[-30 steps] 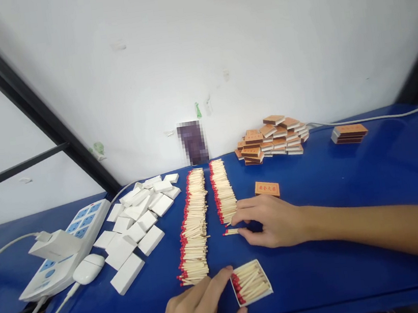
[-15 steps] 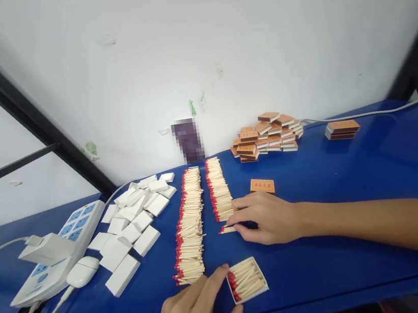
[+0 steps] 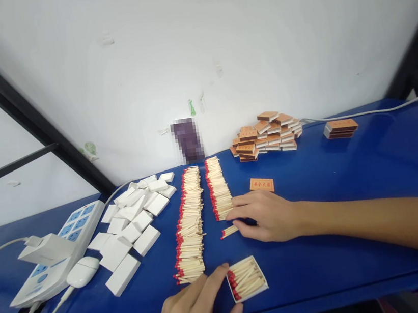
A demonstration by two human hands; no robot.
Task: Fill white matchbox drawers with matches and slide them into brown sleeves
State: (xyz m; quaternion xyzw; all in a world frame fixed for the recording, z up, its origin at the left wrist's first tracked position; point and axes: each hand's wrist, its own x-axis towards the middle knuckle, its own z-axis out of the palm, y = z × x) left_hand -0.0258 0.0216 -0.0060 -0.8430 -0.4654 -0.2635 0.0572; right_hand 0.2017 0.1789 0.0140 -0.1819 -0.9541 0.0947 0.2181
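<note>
Your right hand has its thumb and forefinger slightly parted at some loose matches; I cannot tell if it grips any. Your left hand holds the match-filled tray by its left corners, thumb and forefinger spread. Blue tabletop stretches from the tray's right edge, beneath your right forearm.

The left hand is holding a match-filled matchbox tray by its left edge. Beyond that tray, the right hand is touching loose matches; farther beyond the tray, orange-labelled matchboxes are lying piled.
</note>
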